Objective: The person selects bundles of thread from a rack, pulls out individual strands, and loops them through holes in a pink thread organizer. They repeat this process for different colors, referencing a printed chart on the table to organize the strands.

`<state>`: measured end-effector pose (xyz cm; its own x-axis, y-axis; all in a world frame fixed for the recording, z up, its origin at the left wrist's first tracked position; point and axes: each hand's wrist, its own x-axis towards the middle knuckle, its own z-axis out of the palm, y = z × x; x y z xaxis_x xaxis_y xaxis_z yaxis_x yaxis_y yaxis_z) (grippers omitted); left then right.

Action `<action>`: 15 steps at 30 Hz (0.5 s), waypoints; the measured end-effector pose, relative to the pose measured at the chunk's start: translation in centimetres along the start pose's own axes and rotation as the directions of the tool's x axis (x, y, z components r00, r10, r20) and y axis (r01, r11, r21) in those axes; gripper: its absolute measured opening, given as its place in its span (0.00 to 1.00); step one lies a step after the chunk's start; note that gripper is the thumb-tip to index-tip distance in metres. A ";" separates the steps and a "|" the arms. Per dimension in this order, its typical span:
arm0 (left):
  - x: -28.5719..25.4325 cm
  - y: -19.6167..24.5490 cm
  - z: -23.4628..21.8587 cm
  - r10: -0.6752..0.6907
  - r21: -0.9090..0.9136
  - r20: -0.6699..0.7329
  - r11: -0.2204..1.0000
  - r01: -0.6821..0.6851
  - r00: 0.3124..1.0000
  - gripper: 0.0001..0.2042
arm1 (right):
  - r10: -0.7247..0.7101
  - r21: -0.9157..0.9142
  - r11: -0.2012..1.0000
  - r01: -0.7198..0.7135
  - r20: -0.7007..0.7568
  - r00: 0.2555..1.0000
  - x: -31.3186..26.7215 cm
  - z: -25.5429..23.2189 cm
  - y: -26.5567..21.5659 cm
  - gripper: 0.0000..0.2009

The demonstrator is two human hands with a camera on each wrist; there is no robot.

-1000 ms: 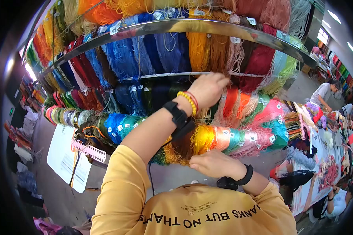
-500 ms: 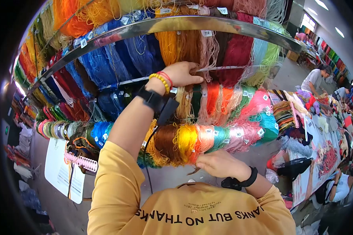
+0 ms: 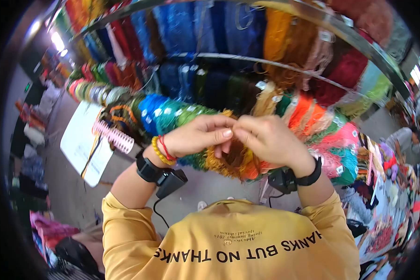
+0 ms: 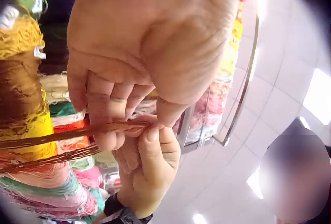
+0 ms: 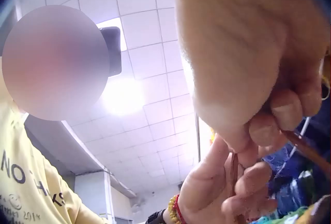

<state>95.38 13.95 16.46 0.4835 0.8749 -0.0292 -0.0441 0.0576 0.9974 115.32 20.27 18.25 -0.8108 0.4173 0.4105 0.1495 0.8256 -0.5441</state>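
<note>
Both hands meet in front of the rack, fingertips touching, with brown thread (image 4: 67, 138) between them. My left hand (image 3: 193, 135) (image 4: 150, 43), wearing yellow beads, pinches the thread near its end, thumb against the curled fingers. From the other side my right hand (image 3: 275, 142) (image 4: 150, 167) grips it between thumb and fingers. The right wrist view shows the right hand's (image 5: 243, 53) fingers curled round a brown strand (image 5: 307, 151), and the left hand (image 5: 207, 188) below. Two brown lengths trail away in the left wrist view; in the head view fingers partly hide them.
Hanks of coloured thread hang from a metal rail (image 3: 210, 56), with a lower row (image 3: 172, 116) close beneath the hands. A white sheet (image 3: 86, 144) and pink punched strip (image 3: 114, 135) sit left. At right are a cluttered table (image 3: 382, 224) and another person (image 3: 401, 140).
My left hand has come down from the upper rail to meet the right. My right hand has risen from below the lower row, and brown thread now lies between both.
</note>
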 end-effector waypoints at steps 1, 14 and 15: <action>-1.4 0.3 -0.4 -0.002 0.046 -0.016 0.999 0.003 1.000 0.16 | -0.022 0.008 1.000 0.021 0.019 1.000 1.1 0.4 -0.3 0.08; -17.1 7.6 -0.9 0.127 0.288 -0.696 0.951 0.112 0.707 0.12 | -0.294 0.664 0.734 0.139 0.127 0.947 13.2 10.2 -5.1 0.10; -17.9 8.0 -0.9 0.156 0.296 -0.688 0.952 0.078 0.708 0.12 | -0.277 0.672 0.735 0.097 0.166 0.946 13.8 10.6 -5.6 0.10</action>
<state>85.56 -0.83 24.86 -0.2663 0.9598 0.0889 0.2542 -0.0191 0.9670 97.31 17.40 19.22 -0.9026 0.1033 0.4180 -0.3493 0.3920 -0.8511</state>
